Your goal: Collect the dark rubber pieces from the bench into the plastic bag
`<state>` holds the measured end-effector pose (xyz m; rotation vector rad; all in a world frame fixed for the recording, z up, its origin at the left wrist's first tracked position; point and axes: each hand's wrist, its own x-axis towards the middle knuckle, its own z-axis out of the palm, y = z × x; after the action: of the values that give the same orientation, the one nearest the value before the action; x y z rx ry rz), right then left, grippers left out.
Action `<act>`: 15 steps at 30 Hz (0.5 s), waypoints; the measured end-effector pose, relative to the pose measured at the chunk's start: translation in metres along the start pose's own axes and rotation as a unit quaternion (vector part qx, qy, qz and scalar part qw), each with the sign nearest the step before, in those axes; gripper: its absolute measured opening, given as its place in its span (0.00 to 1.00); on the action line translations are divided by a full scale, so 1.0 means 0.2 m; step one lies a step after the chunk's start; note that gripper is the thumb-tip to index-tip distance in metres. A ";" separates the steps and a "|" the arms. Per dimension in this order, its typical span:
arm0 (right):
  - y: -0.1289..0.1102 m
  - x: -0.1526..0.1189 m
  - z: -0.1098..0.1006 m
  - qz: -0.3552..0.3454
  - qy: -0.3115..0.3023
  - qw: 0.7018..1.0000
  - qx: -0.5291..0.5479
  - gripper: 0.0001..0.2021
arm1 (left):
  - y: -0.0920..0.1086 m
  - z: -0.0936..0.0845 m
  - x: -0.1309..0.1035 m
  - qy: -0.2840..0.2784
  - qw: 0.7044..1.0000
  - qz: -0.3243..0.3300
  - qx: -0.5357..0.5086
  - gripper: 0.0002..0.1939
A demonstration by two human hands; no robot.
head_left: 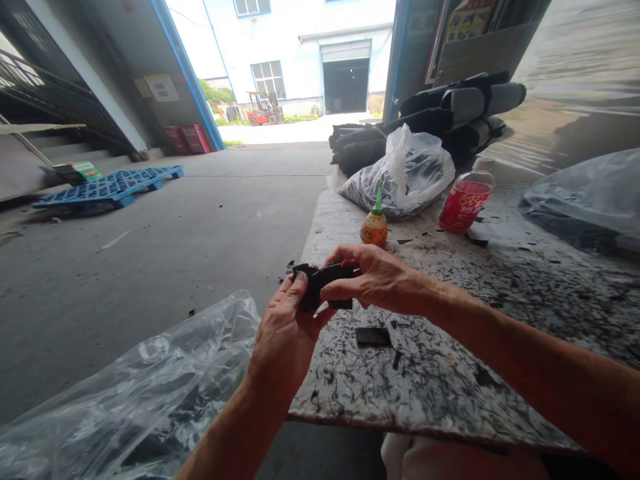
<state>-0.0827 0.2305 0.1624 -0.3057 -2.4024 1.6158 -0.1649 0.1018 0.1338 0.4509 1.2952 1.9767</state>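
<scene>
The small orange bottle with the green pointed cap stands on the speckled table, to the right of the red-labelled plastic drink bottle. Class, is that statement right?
Not quite. The small orange bottle with the green pointed cap does stand on the speckled table, but to the left of the red-labelled plastic drink bottle, not the right. The head view shows this.

Both hands, the left hand (283, 337) and the right hand (377, 277), are bare, with no gloves or rings. Both arms are bare too, with no sleeves showing.
</scene>
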 end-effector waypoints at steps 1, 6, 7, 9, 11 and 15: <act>-0.02 -0.01 0.03 -0.023 0.015 0.999 -0.023 0.11 | 0.01 0.01 -0.03 0.016 0.998 -0.021 -0.055 0.10; -0.09 -0.02 0.21 -0.099 0.017 0.984 -0.147 0.16 | 0.04 -0.07 -0.18 0.061 0.971 -0.052 -0.226 0.15; -0.11 -0.02 0.23 -0.107 0.007 0.982 -0.156 0.18 | 0.04 -0.09 -0.20 0.070 0.966 -0.053 -0.245 0.16; -0.14 -0.02 0.25 -0.107 -0.010 0.983 -0.151 0.19 | 0.04 -0.14 -0.24 0.093 0.955 -0.058 -0.274 0.16; -0.16 -0.04 0.23 -0.094 -0.011 0.987 -0.132 0.15 | 0.05 -0.19 -0.29 0.124 0.946 -0.066 -0.292 0.15; -0.07 -0.12 0.11 -0.047 0.029 0.971 -0.233 0.06 | 0.07 -0.36 -0.41 0.179 0.929 -0.073 -0.315 0.14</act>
<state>-0.0666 0.1988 0.1652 -0.3034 -2.6799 0.9729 -0.1591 -0.0069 0.1229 -0.3227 0.7829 2.2622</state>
